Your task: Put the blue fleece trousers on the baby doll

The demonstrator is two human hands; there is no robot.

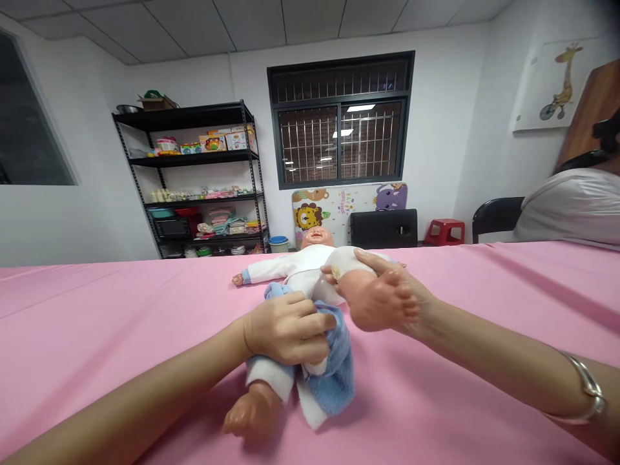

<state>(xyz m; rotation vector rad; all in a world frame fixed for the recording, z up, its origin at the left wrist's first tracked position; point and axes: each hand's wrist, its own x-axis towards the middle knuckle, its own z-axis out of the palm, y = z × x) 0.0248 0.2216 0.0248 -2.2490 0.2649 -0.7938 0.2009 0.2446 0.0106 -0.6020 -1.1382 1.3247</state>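
A baby doll in a white top with blue cuffs lies on its back on the pink-covered table, head away from me. My left hand is closed around a bunched part of the blue and white pants. One doll foot sticks out of a white pant cuff below that hand. My right hand holds the doll's other leg from its outer side, lifted, with the bare foot toward me. Some right fingers are hidden behind the leg.
A black shelf rack with boxes, bottles and folded cloths stands at the back left. Behind the table are a black chair, a red stool and a lidded bucket. A person in white sits at the right.
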